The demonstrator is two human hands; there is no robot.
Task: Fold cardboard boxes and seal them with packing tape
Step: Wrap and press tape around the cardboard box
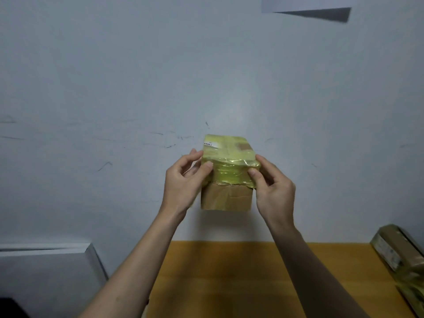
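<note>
Item 1: cardboard box (226, 199), small, brown, held in the air at the centre of the view, in front of a pale grey wall (114, 76) and above the far edge of the desk (229, 271). Its top face and the upper part of its near face are wrapped in yellow-green packing tape (229, 157), glossy and wrinkled; the lower part of the near face is bare cardboard with a crease. A small white label (210, 144) sits on the top face, at 10 o'clock from the box's centre.

Item 2: left hand (183, 182), at 9 o'clock of the box. Grip: fingers curled round the box's left edge, thumb pressed on the taped near face.

Item 3: right hand (273, 189), at 3 o'clock of the box. Grip: fingers curled round the right edge, thumb pressed on the taped near face. The box hangs between the two hands, touching both.

Item 4: desk, yellow-brown top, at 6 o'clock of the view, beneath the forearms.

Item 5: second taped box (399, 255), lying tilted at 4 o'clock, at the desk's right edge, partly cut off by the frame; well apart from the hands.

Item 6: grey panel (46, 271) at 8 o'clock, left of the desk.

Item 7: wall, with faint dark scuff marks across its middle.
</note>
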